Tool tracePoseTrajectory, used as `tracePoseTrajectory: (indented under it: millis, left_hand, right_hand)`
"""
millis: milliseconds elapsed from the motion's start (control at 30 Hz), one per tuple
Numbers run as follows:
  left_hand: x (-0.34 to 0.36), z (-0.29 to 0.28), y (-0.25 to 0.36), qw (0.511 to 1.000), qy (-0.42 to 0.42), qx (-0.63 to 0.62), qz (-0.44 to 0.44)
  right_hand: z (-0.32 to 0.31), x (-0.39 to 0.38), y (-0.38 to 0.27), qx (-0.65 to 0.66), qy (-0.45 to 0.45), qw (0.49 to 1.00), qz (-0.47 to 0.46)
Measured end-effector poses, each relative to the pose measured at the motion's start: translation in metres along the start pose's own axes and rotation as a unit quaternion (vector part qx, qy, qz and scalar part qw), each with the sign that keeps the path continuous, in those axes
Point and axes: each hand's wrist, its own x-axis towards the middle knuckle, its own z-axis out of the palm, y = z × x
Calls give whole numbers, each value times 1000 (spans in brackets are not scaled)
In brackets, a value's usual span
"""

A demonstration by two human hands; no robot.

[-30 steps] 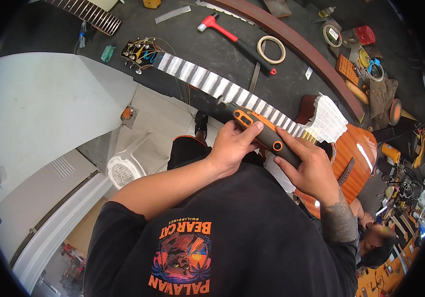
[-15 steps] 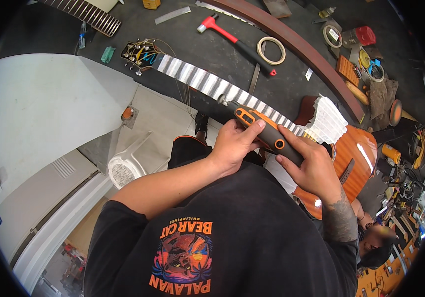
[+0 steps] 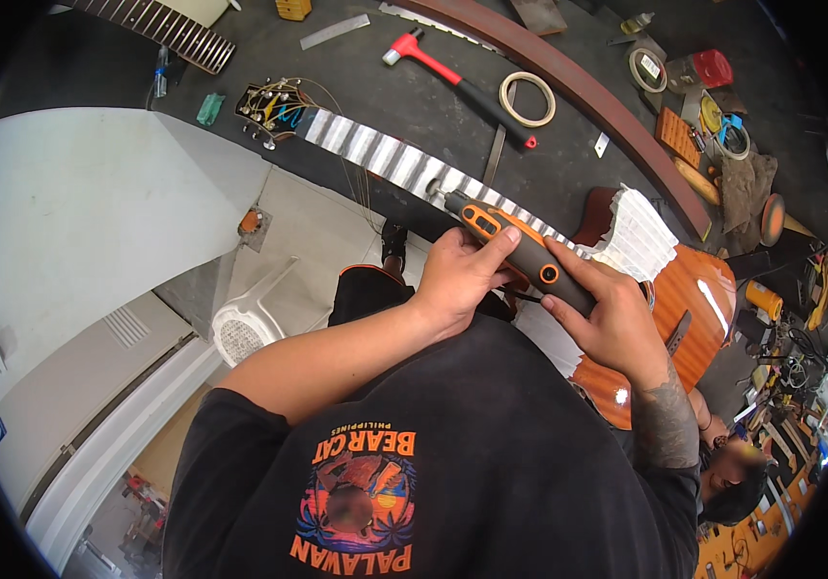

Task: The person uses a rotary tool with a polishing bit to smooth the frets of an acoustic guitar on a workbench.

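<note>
A black and orange rotary tool (image 3: 532, 259) lies slantwise across a guitar neck (image 3: 366, 147), whose fretboard is covered in pale tape between dark fret strips. My left hand (image 3: 465, 275) grips the tool near its front, the thumb on its upper side. Farther back, my right hand (image 3: 616, 318) wraps round the tool's rear body. The tool's round tip (image 3: 434, 190) is at the taped fretboard; whether it touches is too small to tell. At the left end is the black headstock (image 3: 274, 108) with loose strings. The brown guitar body (image 3: 693, 299), partly covered with paper (image 3: 637, 232), lies to the right.
Beyond the neck on the dark bench lie a red and black hammer (image 3: 452, 77), a tape roll (image 3: 528, 99) and a steel ruler (image 3: 335, 31). A curved brown wooden strip (image 3: 587, 96) crosses behind. A white stool (image 3: 245, 328) stands at left; another person (image 3: 734, 478) is at lower right.
The rotary tool and both my hands have shifted very slightly right and down. My grip on it looks the same.
</note>
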Motion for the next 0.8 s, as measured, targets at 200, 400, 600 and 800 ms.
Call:
tracePoseTrajectory:
  millis: [200, 400, 600, 800]
  left_hand:
    - [4, 3, 0, 1000, 10, 8, 3]
    - [7, 5, 1, 1000, 17, 26, 3]
    - [8, 12, 6, 998, 16, 61, -7]
    - [11, 14, 7, 999, 26, 33, -7]
  right_hand:
    - [-2, 3, 6, 16, 6, 1000, -8]
    - [-4, 5, 9, 17, -2, 1000, 3]
    - [-7, 8, 12, 25, 10, 1000, -10]
    - [-12, 11, 12, 38, -17, 999, 14]
